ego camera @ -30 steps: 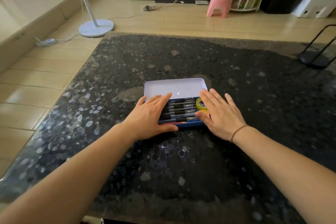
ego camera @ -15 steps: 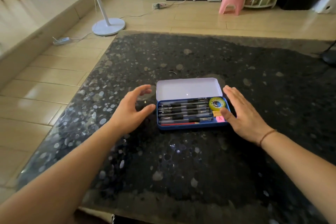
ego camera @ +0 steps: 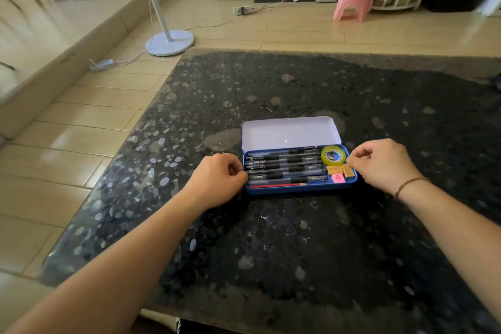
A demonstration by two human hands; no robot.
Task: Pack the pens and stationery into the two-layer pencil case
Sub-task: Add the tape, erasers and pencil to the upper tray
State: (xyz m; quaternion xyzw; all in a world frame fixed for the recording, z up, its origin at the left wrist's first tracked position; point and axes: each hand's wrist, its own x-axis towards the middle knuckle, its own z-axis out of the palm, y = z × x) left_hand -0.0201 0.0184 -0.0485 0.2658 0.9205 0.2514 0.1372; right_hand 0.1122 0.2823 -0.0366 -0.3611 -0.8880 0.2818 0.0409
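Observation:
The blue pencil case (ego camera: pixel 298 189) lies in the middle of the table with its pale lid (ego camera: pixel 290 133) folded back. Its top layer holds several black pens (ego camera: pixel 284 168), a red pencil (ego camera: pixel 276 185), a yellow tape roll (ego camera: pixel 333 156), two tan erasers (ego camera: pixel 341 170) and a pink sticky note (ego camera: pixel 338 178). My left hand (ego camera: pixel 217 179) has curled fingers pinching the case's left end. At the right end, my right hand (ego camera: pixel 382 163) pinches the edge beside the tape roll.
The dark pebble-patterned table (ego camera: pixel 271 238) ends at the left over tiled floor. Beyond its far edge stand a white lamp base (ego camera: pixel 170 42), a power strip (ego camera: pixel 244 10) with cables and a pink stool (ego camera: pixel 352 1).
Both hands came off the pens, drew out to the case's sides, then curled in from flat to pinch its two ends. The view shifted left.

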